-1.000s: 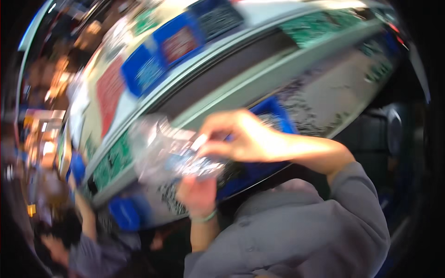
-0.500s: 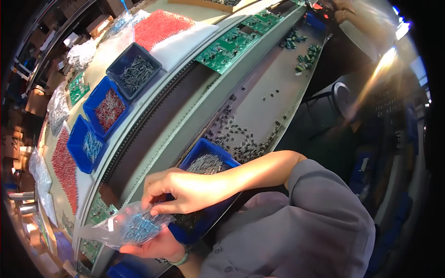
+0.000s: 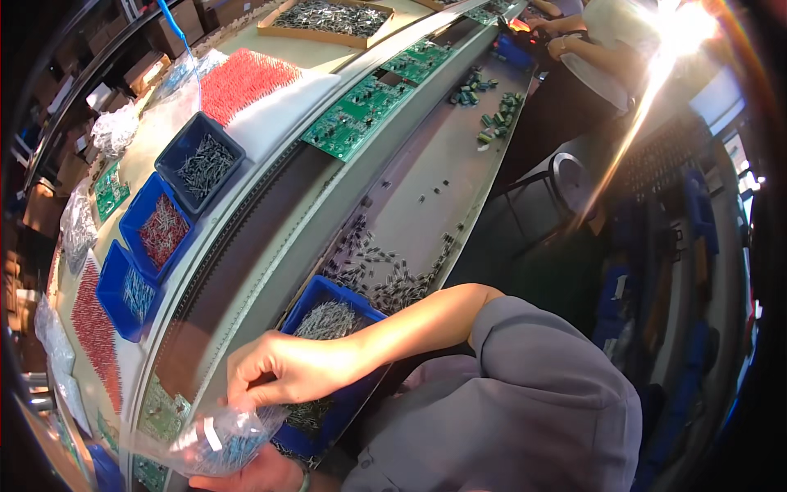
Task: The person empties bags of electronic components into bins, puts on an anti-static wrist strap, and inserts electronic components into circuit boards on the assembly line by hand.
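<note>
A clear plastic bag (image 3: 205, 435) of small blue leaded components (image 3: 238, 447) rests in my left hand (image 3: 261, 473), whose fingers curl under and round it. Above it, my right hand (image 3: 291, 369) is closed in a pinch, its fingertips at the bag's upper edge. What lies between those fingertips is too small to make out. Close to my right wrist stands a blue bin (image 3: 315, 297) with silver leaded parts, partly covered by my forearm. Another blue bin (image 3: 305, 444), holding darker leaded parts, sits below my right hand.
A conveyor rail (image 3: 283, 246) carries green circuit boards (image 3: 352, 115). Across it stand a dark bin (image 3: 182, 148) and two blue bins (image 3: 131, 215) of components. Loose black parts (image 3: 393, 279) and green cylindrical parts (image 3: 502, 119) lie on the near tray. Another person's arm (image 3: 602, 59) is at the far end.
My view has shifted, so most things sit further left and the bag lower. My right fingertips have come up from inside the bag's mouth to its upper edge. My left hand still holds the bag.
</note>
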The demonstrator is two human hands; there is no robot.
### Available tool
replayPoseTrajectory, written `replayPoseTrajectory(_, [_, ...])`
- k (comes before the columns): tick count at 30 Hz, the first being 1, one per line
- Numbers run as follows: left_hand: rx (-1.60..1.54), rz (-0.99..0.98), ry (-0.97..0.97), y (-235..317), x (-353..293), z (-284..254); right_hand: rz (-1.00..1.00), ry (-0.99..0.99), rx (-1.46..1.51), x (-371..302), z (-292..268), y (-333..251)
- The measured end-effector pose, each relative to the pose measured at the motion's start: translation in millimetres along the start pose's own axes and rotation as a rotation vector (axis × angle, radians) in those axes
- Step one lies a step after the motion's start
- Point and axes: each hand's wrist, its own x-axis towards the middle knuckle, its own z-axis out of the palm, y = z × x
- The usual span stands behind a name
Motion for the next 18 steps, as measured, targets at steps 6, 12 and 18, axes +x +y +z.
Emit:
replayPoseTrajectory(6, [1.429, 0.476, 0.442, 1.1, -8.4, -30.0, -0.055, 0.092, -0.041, -6.7, 2.6, -11.0])
replayPoseTrajectory(12, [1.588, 0.165, 0.421, -7.3, -2.6, 7.3, -0.015, 0.179, -0.133, -6.7, -0.8, -4.4])
replayPoseTrajectory(18, [0.791, 0.24, 0.581, -8.1, -1.9, -0.3, -0.144, 0.155, -0.203, -0.3, 4.0, -10.2])
